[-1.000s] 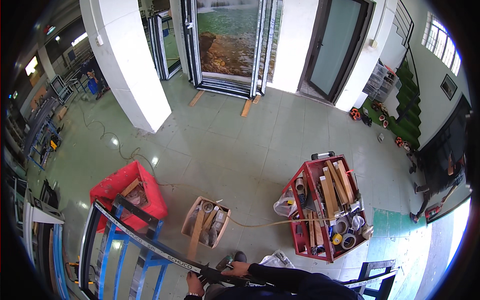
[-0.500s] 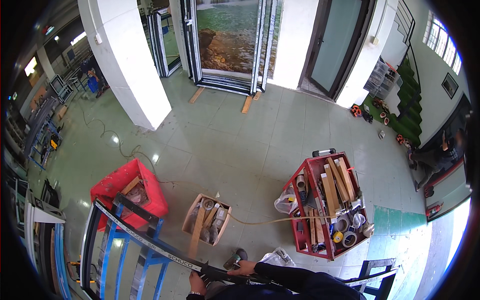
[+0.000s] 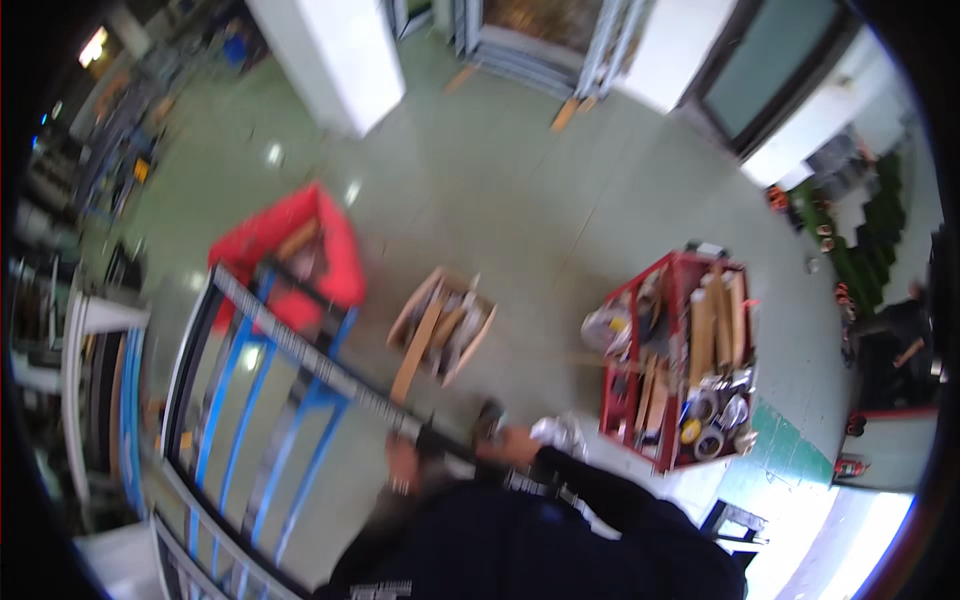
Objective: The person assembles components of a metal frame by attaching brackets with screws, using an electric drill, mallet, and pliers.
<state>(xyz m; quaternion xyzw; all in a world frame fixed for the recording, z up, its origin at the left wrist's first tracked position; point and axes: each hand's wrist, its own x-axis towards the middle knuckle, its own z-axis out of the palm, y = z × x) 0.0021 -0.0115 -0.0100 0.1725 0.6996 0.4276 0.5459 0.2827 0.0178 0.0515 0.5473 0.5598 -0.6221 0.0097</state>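
Observation:
A dark window frame [image 3: 300, 350] with a light strip printed along it slants from the left down to my body. My left hand [image 3: 402, 462] is closed around this frame's near part, smeared by motion. Just right of it, my right hand [image 3: 512, 447] also lies closed on the frame, its arm reaching in from the right. Between the hands the frame shows a black stretch whose details are blurred. Beyond my right hand is a small dark rounded object [image 3: 488, 418] that I cannot make out. Blue trestle bars [image 3: 262, 395] stand under the frame at the left.
Ahead lie a red tub [image 3: 340, 250], a small open box [image 3: 480, 335] with a wooden slat, and a red tool cart [image 3: 622, 375] with wood pieces and tape rolls. A plastic bag [image 3: 562, 436] lies near my right hand. A white pillar [image 3: 335, 60] stands beyond; a person [image 3: 905, 325] is at far right.
The view has tilted down and blurred, so the floor objects sit higher in it. My body leans further over the frame. Both hands stay at the frame.

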